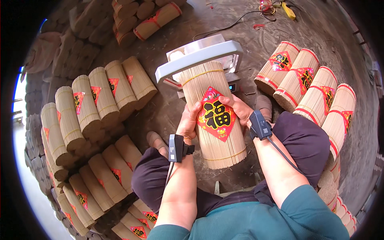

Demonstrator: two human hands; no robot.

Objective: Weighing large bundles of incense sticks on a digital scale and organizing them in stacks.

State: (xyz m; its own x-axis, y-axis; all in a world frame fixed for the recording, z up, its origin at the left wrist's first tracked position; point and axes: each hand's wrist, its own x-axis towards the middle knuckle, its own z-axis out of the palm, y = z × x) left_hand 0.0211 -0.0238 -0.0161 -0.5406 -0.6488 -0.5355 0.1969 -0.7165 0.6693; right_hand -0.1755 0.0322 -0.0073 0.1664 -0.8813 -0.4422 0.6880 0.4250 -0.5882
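Both hands are holding one bundle of thin pale sticks (214, 144), which is in the middle of the frame, tilted a little, with its lower end toward the person. Left hand (188, 123) is curved around the left side of this bundle, and right hand (241, 110) around the right side. Both thumbs are at the front, near the edges of a red diamond label (218, 116) with a black and gold sign; the other fingers are partly hidden.

At the left of the frame, a row of similar bundles (86, 106) leans side by side, also with red labels. Below it, at the lower left, lies a second row (96, 180), which looks darker. At the upper left of centre, more bundles are piled in a stack (124, 24).

Black devices are on both wrists, the left one (176, 148) and the right one (261, 125). Above the hands, a grey arched frame (200, 59) crosses over the upper end of the held bundle; I cannot tell if they touch. At the right, bundles with red bands (300, 80) lie near the right knee (302, 140).
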